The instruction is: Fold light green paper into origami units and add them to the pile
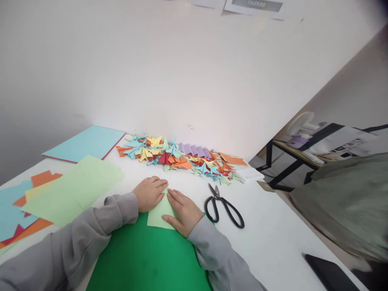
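Observation:
A light green sheet of paper lies on a dark green mat at the table's near edge. Its upper end appears folded in, though my fingers partly cover it. My left hand rests on the paper's upper left part, fingers stretched to the right. From the other side, my right hand lies across its right part with fingers extended and the thumb apart, pressing on the surface. The fingertips of both hands almost meet near the top of the sheet. Black-handled scissors lie partly open just right of my right hand.
Folded paper planes in several colours are heaped along the wall. Coloured sheets and a light blue stack lie left. A black phone-like object is at the right edge. Beyond it stand a black-framed table and draped greenish-grey cloth.

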The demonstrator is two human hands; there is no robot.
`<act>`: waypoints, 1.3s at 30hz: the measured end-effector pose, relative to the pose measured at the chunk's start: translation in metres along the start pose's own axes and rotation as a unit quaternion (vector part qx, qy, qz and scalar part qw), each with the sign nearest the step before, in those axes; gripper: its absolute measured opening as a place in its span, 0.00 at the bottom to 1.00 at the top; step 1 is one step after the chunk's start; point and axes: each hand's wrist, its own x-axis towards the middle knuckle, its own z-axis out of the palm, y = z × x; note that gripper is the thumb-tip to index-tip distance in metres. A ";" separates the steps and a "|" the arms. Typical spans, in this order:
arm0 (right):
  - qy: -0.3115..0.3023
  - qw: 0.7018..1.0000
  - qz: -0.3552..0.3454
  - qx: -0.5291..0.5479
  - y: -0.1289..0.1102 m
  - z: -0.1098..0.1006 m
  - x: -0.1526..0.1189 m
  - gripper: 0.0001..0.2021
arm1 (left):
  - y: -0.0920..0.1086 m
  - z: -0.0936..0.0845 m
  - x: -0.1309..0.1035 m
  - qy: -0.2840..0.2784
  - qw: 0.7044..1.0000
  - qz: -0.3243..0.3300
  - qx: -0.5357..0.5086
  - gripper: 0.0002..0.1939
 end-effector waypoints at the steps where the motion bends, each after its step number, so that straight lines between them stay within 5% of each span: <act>1: -0.002 1.000 -0.001 -0.001 0.000 0.000 0.000 0.31 | 0.000 0.000 0.000 0.000 1.000 0.000 0.001 0.19; 39: 0.013 1.000 0.000 -0.017 -0.003 0.000 -0.001 0.31 | 0.003 0.001 -0.001 -0.011 1.000 0.011 0.003 0.32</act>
